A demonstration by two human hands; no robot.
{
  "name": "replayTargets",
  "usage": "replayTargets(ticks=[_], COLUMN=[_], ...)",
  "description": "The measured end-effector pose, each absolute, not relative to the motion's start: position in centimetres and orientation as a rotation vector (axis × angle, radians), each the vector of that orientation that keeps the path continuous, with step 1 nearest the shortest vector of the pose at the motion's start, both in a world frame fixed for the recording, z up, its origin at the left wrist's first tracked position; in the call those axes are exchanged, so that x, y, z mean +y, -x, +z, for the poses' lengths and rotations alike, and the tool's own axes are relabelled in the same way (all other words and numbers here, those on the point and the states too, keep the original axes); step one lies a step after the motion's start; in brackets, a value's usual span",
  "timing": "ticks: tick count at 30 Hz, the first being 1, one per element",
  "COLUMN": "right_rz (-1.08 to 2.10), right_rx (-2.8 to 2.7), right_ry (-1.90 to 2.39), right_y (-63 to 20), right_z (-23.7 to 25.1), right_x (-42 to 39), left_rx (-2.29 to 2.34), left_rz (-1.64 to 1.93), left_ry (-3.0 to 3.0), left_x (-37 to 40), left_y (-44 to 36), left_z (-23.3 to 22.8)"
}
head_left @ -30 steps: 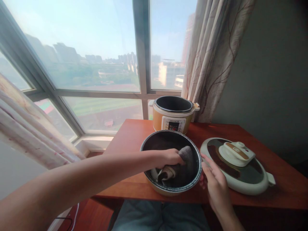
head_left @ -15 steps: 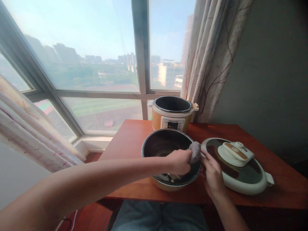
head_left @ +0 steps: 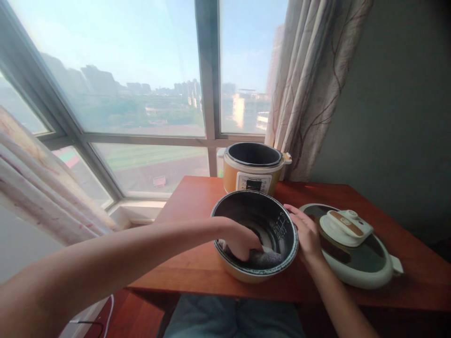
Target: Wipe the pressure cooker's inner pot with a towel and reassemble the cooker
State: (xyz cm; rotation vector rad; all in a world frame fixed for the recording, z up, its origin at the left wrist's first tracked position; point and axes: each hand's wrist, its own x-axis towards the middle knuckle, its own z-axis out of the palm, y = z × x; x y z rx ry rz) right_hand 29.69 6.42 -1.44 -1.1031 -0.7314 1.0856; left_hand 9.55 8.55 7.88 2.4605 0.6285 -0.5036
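Observation:
A dark inner pot [head_left: 243,275] with measuring marks on its inside wall stands near the table's front edge, tilted slightly toward me. Down inside it, my left hand [head_left: 243,239] is closed on a grey cloth [head_left: 266,259], pressed to the near inner wall; its fingertips are partly hidden. Against the pot's right outer side and rim rests my right hand [head_left: 307,234], its fingers curved along the edge and steadying it. Part of a pale cloth shows at the left inside the pot.
Behind the pot stands a yellow electric cooker [head_left: 230,173] without a lid. A pale green, round lid-like piece [head_left: 375,277] with dark glass and a white-brown handle lies right on the red-brown table [head_left: 169,267]. Window and curtains [head_left: 299,94] border the back.
My left hand has moved with the grey cloth from the pot's right rim down into its near inside. The pot has shifted slightly right. My right hand stays at its right side.

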Motion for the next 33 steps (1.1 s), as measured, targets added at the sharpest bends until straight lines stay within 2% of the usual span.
replayTargets(ticks=[3,10,14,19,25,33], right_rz=[1.046,0.953,1.022,1.031,1.023,1.07], right_rx=[-0.754,-0.856,-0.817,-0.804,-0.827,-0.842], right_ry=[1.121,1.139,1.145,1.149,1.112,1.09], right_y=[-29.6,-30.2,-30.1,-29.8,-29.8,-30.3], right_z=[-1.9,-2.6,-2.4,-2.5,-3.0,-2.0], right_x=[6.6,7.1,6.9,6.9,7.2,8.1], left_rx=[0.628,1.194,1.341,1.483,1.291,0.803], left_rz=[-0.514,0.345,0.534,0.496,0.32,-0.329], left_ry=[-2.307,-1.574,-1.449,-1.461,-1.712,-2.583], left_x=[8.3,8.6,10.1,11.1,9.2,6.3], left_y=[-10.5,-14.5,-14.8,-14.1,-15.3,-12.4], left_z=[7.1,5.4,5.4,4.9,4.6,8.2])
